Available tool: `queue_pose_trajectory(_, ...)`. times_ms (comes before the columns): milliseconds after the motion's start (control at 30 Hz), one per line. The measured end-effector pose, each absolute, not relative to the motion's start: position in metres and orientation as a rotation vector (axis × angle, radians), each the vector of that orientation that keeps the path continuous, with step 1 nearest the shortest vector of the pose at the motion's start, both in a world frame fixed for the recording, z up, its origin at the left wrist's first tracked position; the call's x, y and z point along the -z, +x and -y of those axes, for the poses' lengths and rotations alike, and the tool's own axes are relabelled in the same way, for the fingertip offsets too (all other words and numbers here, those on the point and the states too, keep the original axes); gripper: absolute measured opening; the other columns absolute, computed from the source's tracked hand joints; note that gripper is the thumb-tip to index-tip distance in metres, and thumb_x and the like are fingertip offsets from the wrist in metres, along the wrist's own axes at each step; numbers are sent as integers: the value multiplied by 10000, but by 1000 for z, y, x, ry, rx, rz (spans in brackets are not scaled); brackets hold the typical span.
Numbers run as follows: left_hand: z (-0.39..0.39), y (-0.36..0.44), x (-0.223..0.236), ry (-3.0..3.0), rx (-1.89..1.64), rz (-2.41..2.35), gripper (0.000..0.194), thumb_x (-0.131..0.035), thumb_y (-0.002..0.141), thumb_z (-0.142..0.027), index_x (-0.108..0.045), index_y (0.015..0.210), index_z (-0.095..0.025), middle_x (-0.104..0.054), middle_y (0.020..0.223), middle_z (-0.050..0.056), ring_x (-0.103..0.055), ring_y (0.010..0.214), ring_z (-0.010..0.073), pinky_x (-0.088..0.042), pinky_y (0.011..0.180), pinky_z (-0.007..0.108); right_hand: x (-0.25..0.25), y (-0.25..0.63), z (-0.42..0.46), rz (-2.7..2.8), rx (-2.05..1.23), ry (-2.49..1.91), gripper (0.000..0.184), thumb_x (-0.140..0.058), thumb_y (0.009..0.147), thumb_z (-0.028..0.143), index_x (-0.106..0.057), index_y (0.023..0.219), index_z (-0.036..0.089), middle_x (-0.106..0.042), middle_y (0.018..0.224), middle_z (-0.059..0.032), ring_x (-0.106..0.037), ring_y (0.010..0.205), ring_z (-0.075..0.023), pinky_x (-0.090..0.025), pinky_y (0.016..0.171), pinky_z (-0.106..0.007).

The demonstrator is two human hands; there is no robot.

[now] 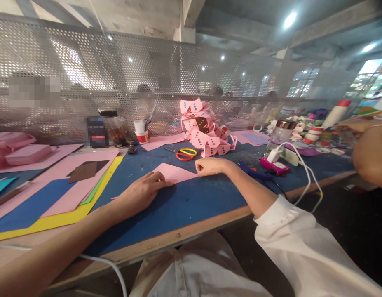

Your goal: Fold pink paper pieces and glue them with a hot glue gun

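Observation:
A folded-looking sheet of pink paper (pixel 176 173) lies on the blue table surface between my two hands. My left hand (pixel 147 186) rests on its left part, fingers bent and thumb pressed close against the paper. At the sheet's right corner, the fingers of my right hand (pixel 211 166) are curled into a pinch on the edge. Just beyond the paper lie scissors (pixel 186 155) with red and yellow handles. A pile of folded pink paper pieces (pixel 198 130) with small printed squares stands behind them.
Coloured sheets, among them a blue one (pixel 36 205), cover the left side. A paper cup (pixel 141 133), a lidded jar (pixel 282 132), a pink power bank (pixel 275 166) with white cable and a blue glue gun (pixel 255 171) stand around. Another person's arm (pixel 370 152) reaches in at right.

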State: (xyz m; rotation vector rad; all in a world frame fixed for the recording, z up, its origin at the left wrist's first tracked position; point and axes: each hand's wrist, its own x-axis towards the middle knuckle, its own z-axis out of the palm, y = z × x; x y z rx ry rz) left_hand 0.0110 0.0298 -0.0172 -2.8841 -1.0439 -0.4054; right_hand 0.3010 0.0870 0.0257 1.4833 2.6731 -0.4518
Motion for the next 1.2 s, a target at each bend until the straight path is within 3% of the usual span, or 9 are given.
queue_pose_trajectory(400, -32, 8, 20, -2884, 421, 1034, 554, -341, 923, -67, -552, 1347, -355, -564, 1089, 48, -568, 978, 186, -473, 903, 319, -24, 307, -89, -2655, 480, 1530, 83, -598, 737, 212, -617, 814, 187, -683, 780, -20, -563, 631, -134, -335, 531, -223)
queue_pose_trajectory(633, -30, 10, 19, -2870, 417, 1051, 557, -335, 912, -45, -577, 1319, -338, -568, 1084, 49, -564, 971, 181, -465, 901, 318, -14, 289, -86, -3180, 402, 1547, 178, -530, 787, 101, -621, 916, 181, -685, 975, -33, -599, 820, -134, -387, 698, -218)
queue_pose_trajectory(800, -28, 11, 18, -2874, 444, 1034, 524, -338, 914, -42, -603, 1283, -303, -571, 1109, 56, -565, 979, 182, -457, 917, 323, 11, 259, -81, -3319, 431, 1343, 83, -597, 852, 230, -644, 882, 168, -667, 881, -28, -578, 755, -122, -387, 686, -223)
queue_pose_trajectory(933, -30, 11, 20, -2875, 443, 1019, 529, -332, 919, -44, -591, 1300, -305, -571, 1101, 60, -558, 1001, 189, -457, 926, 328, 25, 246, -80, -3331, 359, 1306, 159, -663, 837, 325, -657, 857, 168, -638, 869, -29, -560, 743, -115, -372, 665, -221)
queue_pose_trajectory(1200, -33, 10, 23, -2865, 443, 1014, 545, -357, 893, -36, -586, 1302, -315, -565, 1106, 56, -552, 992, 192, -451, 939, 341, 26, 242, -81, -3319, 357, 1316, 157, -671, 832, 329, -642, 857, 177, -615, 834, -11, -549, 747, -112, -354, 659, -214)
